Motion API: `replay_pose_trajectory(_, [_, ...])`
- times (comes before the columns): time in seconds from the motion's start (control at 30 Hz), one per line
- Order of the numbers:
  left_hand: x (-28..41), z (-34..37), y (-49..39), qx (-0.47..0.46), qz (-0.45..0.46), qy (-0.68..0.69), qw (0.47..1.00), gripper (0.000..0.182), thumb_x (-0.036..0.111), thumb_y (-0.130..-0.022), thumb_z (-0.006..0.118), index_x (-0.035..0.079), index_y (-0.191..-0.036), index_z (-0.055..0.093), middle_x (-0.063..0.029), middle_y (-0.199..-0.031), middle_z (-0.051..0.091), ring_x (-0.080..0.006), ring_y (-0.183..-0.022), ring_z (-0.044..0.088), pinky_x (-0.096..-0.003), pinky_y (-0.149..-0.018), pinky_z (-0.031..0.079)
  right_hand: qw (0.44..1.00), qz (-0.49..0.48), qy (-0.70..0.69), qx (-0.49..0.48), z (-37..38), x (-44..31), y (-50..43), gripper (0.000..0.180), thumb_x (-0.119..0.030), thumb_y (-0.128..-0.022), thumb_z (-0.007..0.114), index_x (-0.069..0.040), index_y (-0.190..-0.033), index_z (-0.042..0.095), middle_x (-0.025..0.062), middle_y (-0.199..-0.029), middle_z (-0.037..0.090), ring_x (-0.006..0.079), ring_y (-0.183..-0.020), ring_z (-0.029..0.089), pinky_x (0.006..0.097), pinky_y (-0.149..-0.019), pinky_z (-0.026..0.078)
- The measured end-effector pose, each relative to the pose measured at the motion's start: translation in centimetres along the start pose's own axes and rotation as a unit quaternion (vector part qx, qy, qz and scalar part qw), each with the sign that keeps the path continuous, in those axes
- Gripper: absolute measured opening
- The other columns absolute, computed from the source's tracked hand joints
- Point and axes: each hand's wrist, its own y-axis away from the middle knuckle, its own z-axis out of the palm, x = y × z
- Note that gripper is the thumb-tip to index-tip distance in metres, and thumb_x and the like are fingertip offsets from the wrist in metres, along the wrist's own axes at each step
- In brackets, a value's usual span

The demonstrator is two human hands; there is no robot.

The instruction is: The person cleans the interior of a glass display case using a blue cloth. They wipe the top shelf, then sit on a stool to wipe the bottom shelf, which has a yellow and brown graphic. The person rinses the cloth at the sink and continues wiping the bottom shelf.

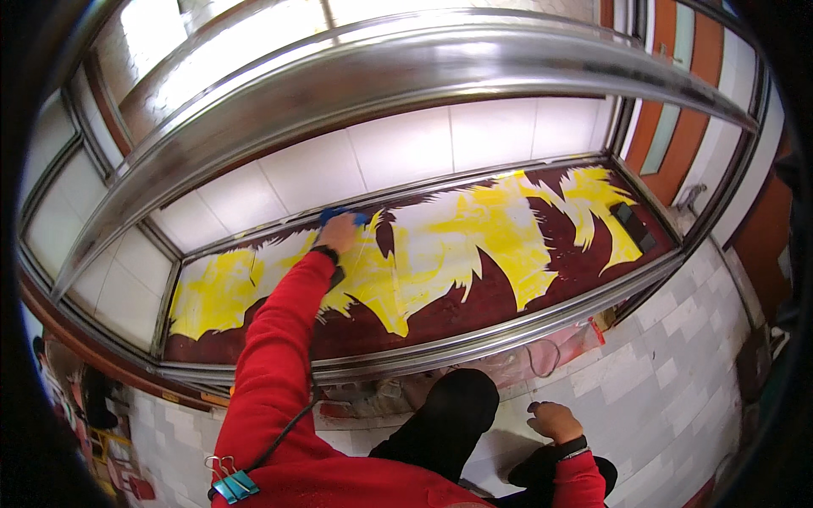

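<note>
My left hand (340,233) reaches far forward and presses a blue cloth (343,216) onto a long dark-red panel (375,324) inside a metal-framed case. The cloth lies close to the panel's back edge, partly hidden under the fingers. A jagged yellow-and-white graphic (473,222) covers much of the panel. My right hand (559,422) hangs low in front of the case, beside my knee, fingers curled. Something small and dark shows at its fingertips; whether it holds this is unclear.
A dark smartphone (632,227) lies at the panel's right end. A broad metal rail (406,66) crosses above the panel, and a lower metal rail (483,336) edges its front. Clear plastic sheeting (508,365) sits beneath. A wooden door (673,127) stands at right.
</note>
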Motion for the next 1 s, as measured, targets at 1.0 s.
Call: replay_pose_trajectory(1.0, [-15.1,-4.8,10.1,-0.014,-0.23,-0.05,0.972,0.028,0.019,-0.094,0.049,0.006,-0.108,0.069,-0.0155,-0.114,0.069,-0.0415,-0.106,0.066,-0.0516,-0.083,0.058,0.981,0.154,-0.119,-0.014,-0.3,-1.7,5.8,0.041,-0.032,-0.086,0.069,-0.007,-0.118,0.071,0.0197,-0.103,0.075,0.0342,-0.099,0.072,0.0398,-0.088,0.056])
